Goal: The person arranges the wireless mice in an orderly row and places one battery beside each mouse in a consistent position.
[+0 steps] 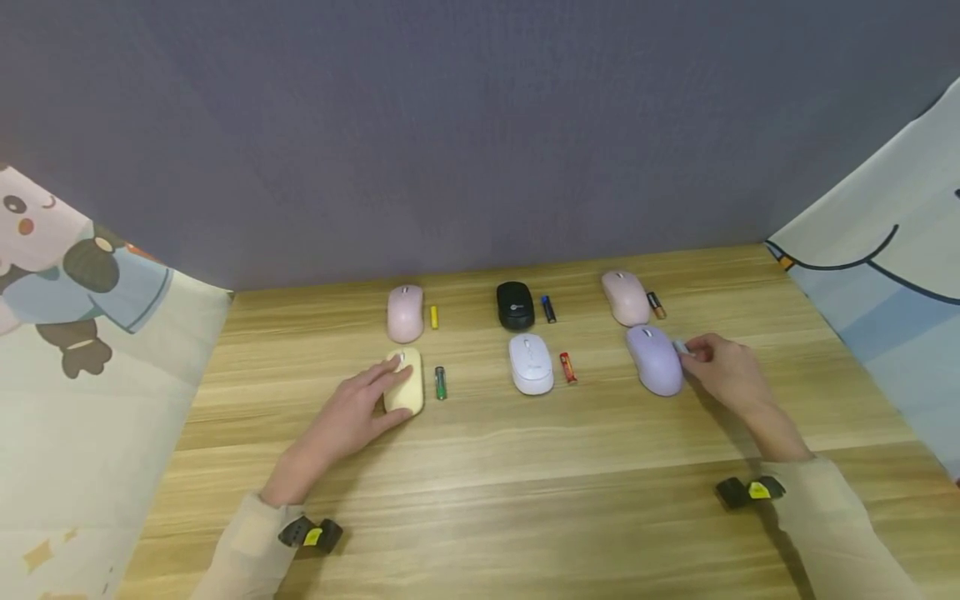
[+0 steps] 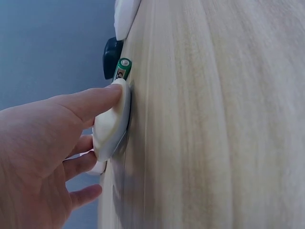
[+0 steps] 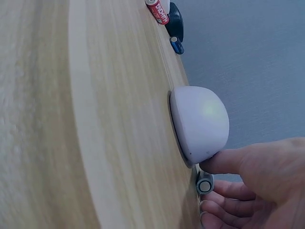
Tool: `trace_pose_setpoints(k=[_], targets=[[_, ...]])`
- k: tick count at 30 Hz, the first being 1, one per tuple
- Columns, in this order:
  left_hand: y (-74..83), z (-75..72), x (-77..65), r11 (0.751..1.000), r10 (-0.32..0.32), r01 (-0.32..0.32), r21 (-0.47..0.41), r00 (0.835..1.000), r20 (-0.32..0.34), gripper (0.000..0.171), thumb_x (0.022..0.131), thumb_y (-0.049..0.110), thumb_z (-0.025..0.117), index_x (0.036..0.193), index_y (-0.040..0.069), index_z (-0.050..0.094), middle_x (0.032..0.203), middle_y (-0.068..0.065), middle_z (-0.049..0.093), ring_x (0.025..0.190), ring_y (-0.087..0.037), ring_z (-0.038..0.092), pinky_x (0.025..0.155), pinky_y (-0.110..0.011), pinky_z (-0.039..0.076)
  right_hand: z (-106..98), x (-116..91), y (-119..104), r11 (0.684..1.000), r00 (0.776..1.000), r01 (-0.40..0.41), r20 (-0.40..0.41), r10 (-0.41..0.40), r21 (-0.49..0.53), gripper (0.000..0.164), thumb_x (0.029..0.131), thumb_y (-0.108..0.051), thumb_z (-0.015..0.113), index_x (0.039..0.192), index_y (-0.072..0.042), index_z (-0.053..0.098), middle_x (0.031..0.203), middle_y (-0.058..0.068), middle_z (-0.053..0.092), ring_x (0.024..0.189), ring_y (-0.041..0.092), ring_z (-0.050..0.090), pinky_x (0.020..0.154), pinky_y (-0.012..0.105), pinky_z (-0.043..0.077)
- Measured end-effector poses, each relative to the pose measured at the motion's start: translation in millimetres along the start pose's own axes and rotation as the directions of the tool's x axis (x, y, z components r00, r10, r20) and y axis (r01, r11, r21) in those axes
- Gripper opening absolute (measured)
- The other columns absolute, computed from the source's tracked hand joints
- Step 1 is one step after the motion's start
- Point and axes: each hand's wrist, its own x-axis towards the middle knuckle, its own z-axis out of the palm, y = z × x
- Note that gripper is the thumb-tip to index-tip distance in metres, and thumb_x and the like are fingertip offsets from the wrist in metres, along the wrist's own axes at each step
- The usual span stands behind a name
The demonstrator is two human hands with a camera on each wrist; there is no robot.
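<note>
My left hand grips a pale yellow computer mouse lying on the table; in the left wrist view the thumb is at one edge of the mouse and fingertips at the other. A green battery lies just right of it. With thumb and fingers, my right hand pinches a grey battery low at the tabletop. Directly left of that hand sits a purple mouse, which the right thumb seems to touch in the right wrist view.
Behind stand a pink mouse with a yellow battery, a black mouse with a dark blue battery, and another pink mouse with a black-and-copper battery. A white mouse and red battery lie centrally.
</note>
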Motion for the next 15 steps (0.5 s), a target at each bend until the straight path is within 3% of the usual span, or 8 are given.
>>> trace_pose_setpoints(k=[9,15], targets=[[-5.4,-0.1,0.2,1.0,0.03,-0.03,-0.007,0.999,-0.03,0.068,0.091,0.036,0.079,0.148,0.007,0.054,0.157,-0.02,0.046,0.14,-0.045,0.048,0.115,-0.066,0.038,-0.1,1.5,-2.7,1.0,0.999,-0.024,0.028,0.024,0.0,0.04,0.102,-0.023,0.063,0.123,0.011,0.061,0.099,0.024,0.066,0.083,0.03,0.061,0.062,0.028,0.047],[-7.8,1.5,0.4,0.999,0.043,-0.043,0.006,0.998,-0.046,0.067,0.091,0.036,0.079,0.147,0.007,0.055,0.157,-0.02,0.047,0.139,-0.045,0.049,0.117,-0.065,0.037,-0.5,-1.2,-3.9,0.999,1.0,-0.022,0.002,0.021,0.039,0.053,0.108,-0.036,0.051,0.128,0.013,0.058,0.11,0.033,0.066,0.095,0.041,0.064,0.073,0.047,0.056]])
